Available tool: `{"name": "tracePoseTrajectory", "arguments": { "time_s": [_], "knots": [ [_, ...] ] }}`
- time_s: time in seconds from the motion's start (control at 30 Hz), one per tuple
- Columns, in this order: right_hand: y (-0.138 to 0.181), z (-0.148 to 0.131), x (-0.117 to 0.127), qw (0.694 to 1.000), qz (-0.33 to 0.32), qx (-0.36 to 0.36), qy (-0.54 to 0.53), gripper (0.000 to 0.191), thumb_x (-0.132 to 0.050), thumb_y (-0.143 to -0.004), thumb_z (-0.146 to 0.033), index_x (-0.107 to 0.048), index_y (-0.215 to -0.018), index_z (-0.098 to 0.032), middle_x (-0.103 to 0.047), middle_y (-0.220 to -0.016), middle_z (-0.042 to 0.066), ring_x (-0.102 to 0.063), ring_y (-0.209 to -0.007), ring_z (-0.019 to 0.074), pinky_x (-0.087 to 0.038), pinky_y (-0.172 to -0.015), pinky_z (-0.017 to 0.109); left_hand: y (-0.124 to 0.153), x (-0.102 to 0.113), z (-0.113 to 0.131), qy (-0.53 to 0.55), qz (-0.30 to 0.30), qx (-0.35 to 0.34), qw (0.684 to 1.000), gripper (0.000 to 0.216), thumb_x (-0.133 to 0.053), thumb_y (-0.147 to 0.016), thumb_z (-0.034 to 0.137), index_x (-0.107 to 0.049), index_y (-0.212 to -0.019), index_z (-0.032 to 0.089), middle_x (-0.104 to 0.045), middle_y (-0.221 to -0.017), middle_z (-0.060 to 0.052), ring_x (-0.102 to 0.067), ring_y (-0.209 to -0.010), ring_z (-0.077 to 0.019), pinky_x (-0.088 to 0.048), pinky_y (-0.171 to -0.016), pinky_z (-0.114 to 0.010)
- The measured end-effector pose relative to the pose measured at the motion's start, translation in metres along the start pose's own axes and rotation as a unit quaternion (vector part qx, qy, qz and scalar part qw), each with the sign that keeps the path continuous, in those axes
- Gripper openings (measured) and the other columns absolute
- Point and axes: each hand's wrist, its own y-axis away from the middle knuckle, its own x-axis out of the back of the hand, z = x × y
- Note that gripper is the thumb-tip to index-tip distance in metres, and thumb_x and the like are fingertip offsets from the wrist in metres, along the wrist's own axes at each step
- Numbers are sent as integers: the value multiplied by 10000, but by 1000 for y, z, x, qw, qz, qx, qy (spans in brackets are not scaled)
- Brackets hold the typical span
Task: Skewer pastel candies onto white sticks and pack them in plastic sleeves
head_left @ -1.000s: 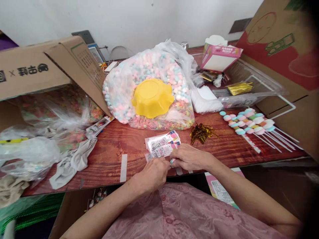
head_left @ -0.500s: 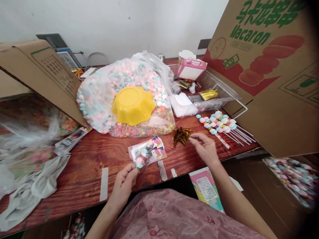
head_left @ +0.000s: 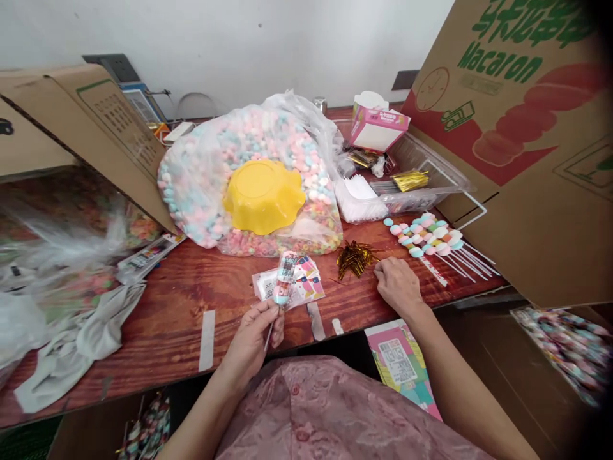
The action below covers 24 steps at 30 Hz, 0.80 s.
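Observation:
In my left hand (head_left: 253,331) is the stick of a marshmallow skewer (head_left: 285,278) in a clear printed wrapper; it stands tilted up, pink, white and blue. Behind it on the table lies a clear packet with colourful printed cards (head_left: 309,281). My right hand (head_left: 398,284) rests on the table with its fingers curled in, just right of a pile of gold twist ties (head_left: 353,260). A thin gold end shows at its fingertips, and the rest of that twist tie is hidden.
A big bag of marshmallows (head_left: 191,185) carries a yellow scalloped bowl (head_left: 263,197). Unwrapped marshmallow skewers (head_left: 428,236) lie at the right, before a clear plastic bin (head_left: 431,191). Cardboard boxes (head_left: 517,191) flank the table. A pale cloth (head_left: 90,338) lies at the left.
My left hand has turned the wrapped skewer more upright, with its stick now showing. The right hand's fingers have curled in and sit slightly farther from the twist tie pile.

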Motion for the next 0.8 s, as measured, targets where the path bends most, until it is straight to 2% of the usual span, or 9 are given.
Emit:
{"name": "tracePoseTrajectory", "arguments": {
  "time_s": [0.17,0.27,0.33,0.4,0.5,0.6,0.7,0.73,0.8],
  "knots": [
    [16,6,17,999,-18,-25,26,165,-408,-900,-178,-543,-808,-197,-605,-667,68,-561,-656,220,-328,-605,330,3,13,5,14,-3,7,1000,356,-800,-696,392,-539,-718,150,-523,-583,46,-440,-455,-59,-356,-443,-193],
    [34,-8,27,1000,16,-6,-21,118,-442,-883,-161,-537,-831,-207,-604,-622,30,-586,-602,201,-352,-589,316,3,6,4,25,-35,27,999,350,-812,-695,385,-567,-721,138,-583,-643,12,-522,-529,-80,-397,-481,-194],
    [44,-33,28,991,75,76,-76,126,-452,-892,-157,-557,-846,-208,-643,-692,37,-605,-633,189,-396,-622,309,2,-3,3,37,-79,39,995,343,-823,-684,379,-601,-745,125,-631,-730,-25,-588,-625,-110,-437,-528,-204],
    [52,-65,28,969,113,184,-117,153,-445,-904,-141,-581,-871,-205,-668,-763,52,-610,-683,184,-426,-663,303,-1,-13,1,52,-124,55,989,336,-828,-678,369,-626,-774,119,-657,-796,-51,-625,-694,-134,-470,-577,-219],
    [57,-111,25,933,96,315,-143,215,-411,-900,-84,-577,-831,-202,-657,-763,56,-572,-694,176,-423,-665,301,-5,-19,-1,65,-162,56,983,316,-819,-692,367,-633,-766,122,-664,-751,-55,-634,-683,-145,-486,-597,-235],
    [57,-136,22,901,92,378,-191,220,-409,-905,-68,-562,-803,-189,-638,-740,56,-542,-677,164,-417,-645,295,-4,-14,-4,54,-154,31,986,321,-802,-706,388,-642,-740,112,-650,-663,-51,-598,-585,-128,-456,-532,-226],
    [56,-141,18,879,58,383,-278,197,-427,-914,-72,-569,-836,-184,-649,-763,52,-575,-709,154,-442,-670,283,-1,-4,-6,56,-128,16,990,319,-811,-690,373,-648,-712,99,-639,-639,-48,-579,-568,-113,-432,-508,-211],
    [56,-141,17,878,24,358,-318,184,-440,-919,-85,-569,-838,-189,-644,-755,40,-580,-696,145,-449,-662,272,-1,-1,-6,63,-121,9,991,313,-817,-680,358,-646,-704,98,-637,-649,-47,-585,-588,-112,-435,-518,-206],
    [56,-141,14,869,-59,260,-417,138,-475,-928,-135,-552,-833,-201,-613,-705,2,-564,-612,119,-447,-589,240,0,2,-5,79,-108,-3,991,306,-821,-668,346,-644,-707,100,-639,-690,-42,-585,-604,-103,-437,-518,-199]
  ]
}}
